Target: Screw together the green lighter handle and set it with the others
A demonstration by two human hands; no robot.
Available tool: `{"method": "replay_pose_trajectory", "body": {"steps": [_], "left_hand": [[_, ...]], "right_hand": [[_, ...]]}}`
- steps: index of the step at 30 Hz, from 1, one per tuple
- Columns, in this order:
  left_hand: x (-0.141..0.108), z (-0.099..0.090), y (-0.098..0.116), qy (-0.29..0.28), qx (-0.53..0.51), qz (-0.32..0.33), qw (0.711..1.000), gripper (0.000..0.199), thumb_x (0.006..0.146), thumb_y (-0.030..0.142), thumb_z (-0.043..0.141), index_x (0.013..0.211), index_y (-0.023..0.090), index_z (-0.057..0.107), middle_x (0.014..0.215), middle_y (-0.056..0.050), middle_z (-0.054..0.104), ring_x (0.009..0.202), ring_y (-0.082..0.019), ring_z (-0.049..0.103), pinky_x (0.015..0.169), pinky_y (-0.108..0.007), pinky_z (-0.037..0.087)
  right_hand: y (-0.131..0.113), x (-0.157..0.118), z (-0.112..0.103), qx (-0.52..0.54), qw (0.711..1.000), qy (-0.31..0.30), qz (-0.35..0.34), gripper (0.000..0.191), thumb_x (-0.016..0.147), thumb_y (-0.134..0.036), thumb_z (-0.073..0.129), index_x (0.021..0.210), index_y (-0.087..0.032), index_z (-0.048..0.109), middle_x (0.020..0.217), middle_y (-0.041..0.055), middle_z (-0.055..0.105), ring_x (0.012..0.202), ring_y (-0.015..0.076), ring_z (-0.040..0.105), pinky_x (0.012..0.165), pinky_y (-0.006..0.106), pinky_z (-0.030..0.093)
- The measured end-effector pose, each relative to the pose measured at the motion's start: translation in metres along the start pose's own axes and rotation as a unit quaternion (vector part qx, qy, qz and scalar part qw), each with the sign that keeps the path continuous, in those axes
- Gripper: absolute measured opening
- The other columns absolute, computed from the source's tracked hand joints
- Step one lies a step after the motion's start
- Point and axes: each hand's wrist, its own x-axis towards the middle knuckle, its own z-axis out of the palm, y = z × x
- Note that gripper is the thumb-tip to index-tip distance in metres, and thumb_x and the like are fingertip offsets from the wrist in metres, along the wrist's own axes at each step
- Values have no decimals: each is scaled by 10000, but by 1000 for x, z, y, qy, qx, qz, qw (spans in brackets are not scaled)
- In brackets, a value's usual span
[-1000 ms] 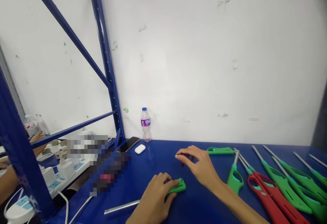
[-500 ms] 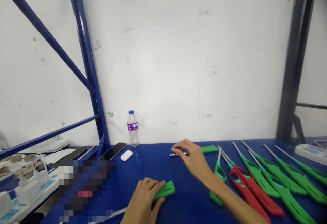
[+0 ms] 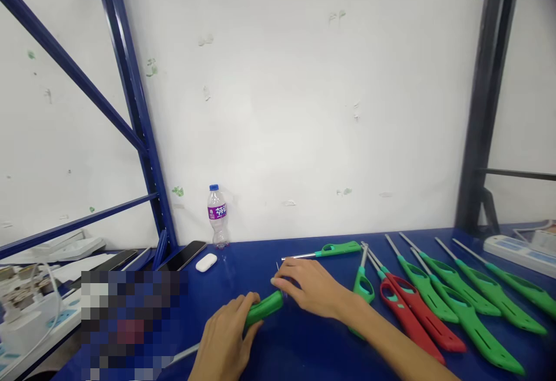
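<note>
My left hand (image 3: 226,334) is wrapped round a green-handled lighter (image 3: 266,307) at the lower middle, its metal tube pointing to the lower left. Close to the end of that handle is my right hand (image 3: 310,287), fingers pinched together over a thin, small item too tiny to make out. Behind the right hand lies another green lighter (image 3: 341,248) with its tube to the left. Two red lighters (image 3: 412,317) and several green ones (image 3: 486,334) lie side by side on the right.
A plastic bottle (image 3: 218,219), a white case (image 3: 206,262) and a black phone (image 3: 185,255) stand or lie at the back left of the blue table (image 3: 304,346). Power strips (image 3: 521,253) lie at both sides. Blue posts (image 3: 143,109) rise at left.
My right hand has moved down and left, from near the lighter at the back to the handle end in my left hand. The held handle is turned and raised slightly. The view has shifted a little.
</note>
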Motion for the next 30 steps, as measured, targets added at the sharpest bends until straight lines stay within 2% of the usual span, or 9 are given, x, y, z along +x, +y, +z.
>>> {"method": "replay_pose_trajectory", "body": {"steps": [2,5,8,10,14,18,20,23,30], "left_hand": [[0,3,-5,35,11,20,999,270,919,155,667,1141,296,605,996,9,747,844,-224,748,744,-330,601],[0,9,-15,93,19,61,994,152,1002,356,611,1139,292,621,986,-4,760,833,-214,750,754,-330,612],[1,13,-24,132,25,92,987,253,1021,478,550,1169,290,634,965,-2,779,826,-190,760,833,-311,621],[1,14,-25,144,30,93,985,303,1017,474,566,1259,300,617,992,1,789,846,-179,766,844,-287,622],[-2,8,-19,151,15,74,986,399,1018,445,584,1392,307,555,1043,9,798,856,-163,768,750,-235,622],[0,-6,-7,148,-23,93,984,352,1053,374,536,1398,311,561,855,42,780,651,-123,709,615,-207,568],[3,-13,-1,162,-30,113,980,329,1067,337,508,1390,300,562,847,45,780,603,-109,683,573,-205,537],[5,-17,4,182,-25,118,976,303,1065,325,513,1360,304,578,940,44,800,676,-102,720,622,-204,552],[0,-14,-1,204,-8,31,979,367,1013,314,611,1375,277,563,1102,2,787,924,-152,756,823,-260,609]], "right_hand": [[-8,-1,1,9,1000,-5,-11,377,1108,-463,449,1094,-251,762,1031,28,758,973,215,694,844,309,454],[-17,-2,2,10,999,-19,-39,255,1020,-496,626,1081,-284,753,964,-11,772,901,207,708,774,281,438],[-20,-2,-1,3,998,-24,-61,169,995,-432,679,1024,-281,747,917,-22,775,811,193,708,686,270,402],[-19,-2,-4,-4,998,-19,-63,174,1016,-423,651,1012,-274,741,926,-16,774,803,189,706,676,271,393],[-17,-1,-10,-7,998,-17,-58,211,1031,-428,624,986,-255,736,907,6,767,811,197,707,690,274,399],[-17,-2,-8,4,998,-20,-57,175,1021,-396,644,971,-252,729,890,3,760,793,192,701,680,268,398],[-18,-3,-7,5,998,-19,-59,155,1016,-386,653,977,-257,729,877,-6,755,764,185,694,665,267,395],[-19,-4,-6,-12,997,-17,-73,148,1026,-382,635,1036,-272,734,897,-4,758,763,192,699,657,282,392],[-14,-2,-13,-28,996,34,-83,217,1044,-313,575,1203,-287,720,1063,49,751,875,233,719,718,307,456]]}}
